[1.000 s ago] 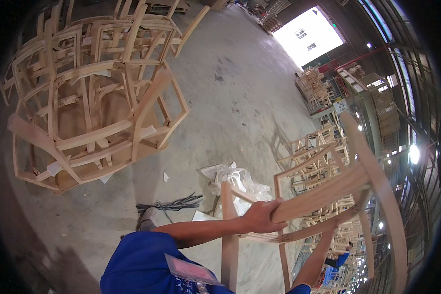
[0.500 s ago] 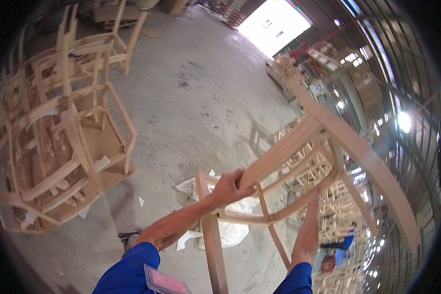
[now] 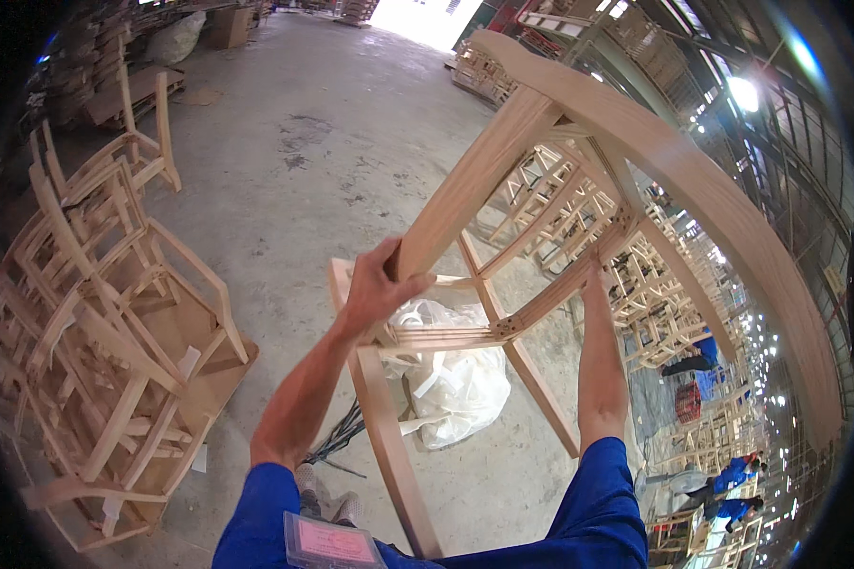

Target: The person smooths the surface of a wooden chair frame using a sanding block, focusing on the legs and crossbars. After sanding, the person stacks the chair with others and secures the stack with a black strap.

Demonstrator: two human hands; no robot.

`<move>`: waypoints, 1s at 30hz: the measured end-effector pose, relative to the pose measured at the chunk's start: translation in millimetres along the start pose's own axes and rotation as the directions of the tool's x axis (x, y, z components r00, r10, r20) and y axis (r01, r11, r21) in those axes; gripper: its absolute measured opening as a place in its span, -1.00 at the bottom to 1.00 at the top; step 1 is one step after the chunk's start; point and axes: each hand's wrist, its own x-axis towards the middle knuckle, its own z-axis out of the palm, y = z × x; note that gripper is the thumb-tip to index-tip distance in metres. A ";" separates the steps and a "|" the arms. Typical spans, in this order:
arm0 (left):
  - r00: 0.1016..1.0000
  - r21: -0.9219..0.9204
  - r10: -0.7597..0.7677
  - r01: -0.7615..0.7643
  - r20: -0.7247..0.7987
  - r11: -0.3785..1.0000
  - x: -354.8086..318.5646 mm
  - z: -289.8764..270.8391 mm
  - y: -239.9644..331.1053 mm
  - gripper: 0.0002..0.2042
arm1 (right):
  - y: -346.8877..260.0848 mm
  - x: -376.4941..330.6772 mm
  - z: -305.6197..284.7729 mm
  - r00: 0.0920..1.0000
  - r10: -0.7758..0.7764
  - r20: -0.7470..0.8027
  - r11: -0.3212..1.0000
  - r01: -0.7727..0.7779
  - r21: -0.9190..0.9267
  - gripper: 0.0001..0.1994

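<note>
Both my hands carry an unfinished wooden chair frame (image 3: 474, 180), tilted in front of me with its open seat frame and legs showing. My left hand (image 3: 375, 289) is wrapped round a broad rail near its lower end. Farther right, my right hand (image 3: 593, 270) grips the curved seat rail on the inner side; its fingers are partly hidden behind the wood. A long curved back leg (image 3: 721, 190) sweeps over the right of the view. One straight leg (image 3: 389, 446) points down beside my left forearm.
At left, several bare chair frames (image 3: 114, 294) are stacked on a brown board (image 3: 185, 332). A white plastic bag (image 3: 460, 398) lies on the concrete floor (image 3: 323, 152) beyond my feet. Many chair frames (image 3: 655, 303) and people in blue (image 3: 731, 484) are at right.
The chair frame has come nearer and swung left and upward in view, with both hands still on it. My view has turned, so the stacked frames sit lower at left.
</note>
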 end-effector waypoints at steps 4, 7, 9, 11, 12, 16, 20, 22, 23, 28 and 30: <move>0.999 0.081 0.003 0.001 -0.051 0.997 8.2 -58.6 7.1 -0.40 | 16.7 -2.6 62.5 0.981 0.099 0.166 0.983 -0.122 0.138 -0.40; 0.993 0.235 0.016 -0.044 0.120 0.971 36.9 -28.7 21.7 -0.38 | 60.1 -24.2 -2.6 0.958 0.213 0.191 0.947 -0.250 0.202 -0.48; 0.992 0.365 -0.013 -0.034 0.124 0.931 37.8 -60.2 28.5 -0.39 | 87.4 -57.0 19.6 0.925 0.241 0.296 0.948 -0.289 0.132 -0.52; 0.981 0.468 -0.076 -0.017 0.179 0.884 39.8 -61.8 29.0 -0.42 | 123.0 -75.3 -6.8 0.907 0.279 0.315 0.953 -0.303 0.029 -0.54; 0.982 0.561 -0.100 -0.008 0.162 0.828 41.5 -64.3 32.4 -0.43 | 140.2 -89.6 -6.1 0.895 0.305 0.326 0.941 -0.336 0.043 -0.54; 0.979 0.778 -0.170 0.023 0.108 0.627 27.7 -71.0 22.8 -0.47 | 229.0 -152.9 -4.3 0.828 0.391 0.401 0.855 -0.489 0.175 -0.53; 0.949 0.830 -0.289 0.057 0.127 0.555 7.8 -61.2 1.9 -0.50 | 281.4 -189.0 -29.2 0.783 0.434 0.446 0.789 -0.569 0.232 -0.58; 0.912 0.850 -0.401 0.144 0.085 0.507 1.6 -67.4 -9.3 -0.50 | 297.3 -215.2 -26.2 0.764 0.512 0.394 0.757 -0.618 0.214 -0.65; 0.908 0.866 -0.413 0.147 0.074 0.477 0.9 -74.5 -15.5 -0.50 | 298.0 -224.6 -22.7 0.758 0.519 0.395 0.757 -0.622 0.199 -0.66; 0.853 0.876 -0.521 0.239 0.016 0.419 4.0 -117.2 -53.2 -0.55 | 292.2 -256.1 -1.8 0.756 0.582 0.301 0.769 -0.632 0.100 -0.72; 0.832 0.867 -0.555 0.263 0.018 0.423 7.0 -133.9 -69.2 -0.59 | 289.3 -264.9 6.1 0.770 0.588 0.247 0.777 -0.623 0.094 -0.72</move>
